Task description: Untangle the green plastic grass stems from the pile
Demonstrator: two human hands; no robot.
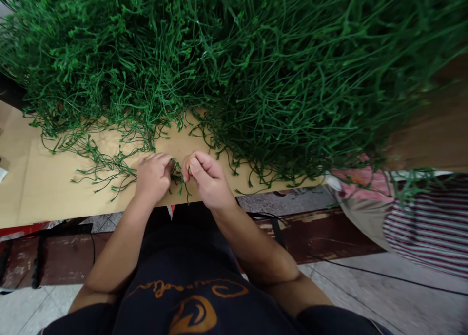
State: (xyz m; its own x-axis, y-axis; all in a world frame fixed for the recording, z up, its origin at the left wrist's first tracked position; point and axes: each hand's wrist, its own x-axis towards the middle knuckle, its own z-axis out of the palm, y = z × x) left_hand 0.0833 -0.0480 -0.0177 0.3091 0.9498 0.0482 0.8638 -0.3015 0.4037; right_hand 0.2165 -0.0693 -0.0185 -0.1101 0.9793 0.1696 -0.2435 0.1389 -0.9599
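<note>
Close to the table's front edge, my left hand (153, 176) is closed around a small bunch of green plastic stems (109, 167). Their thin, branching ends fan out to the left over the tabletop, and a few tips (179, 179) poke out on the right side of the hand. My right hand (204, 176) is just to the right, thumb and fingers pinched together near those tips. Whatever lies in that pinch is too small or too hidden to name. Behind both hands rises a large heap of the same green stems (226, 57).
The tan tabletop (40, 179) runs along the front of the heap. At the right sits another person in a striped garment (431, 223), beside a pink cloth (365, 184). Below are a worn dark-red bench (321, 237) and a black cable (365, 269) on the tiled floor.
</note>
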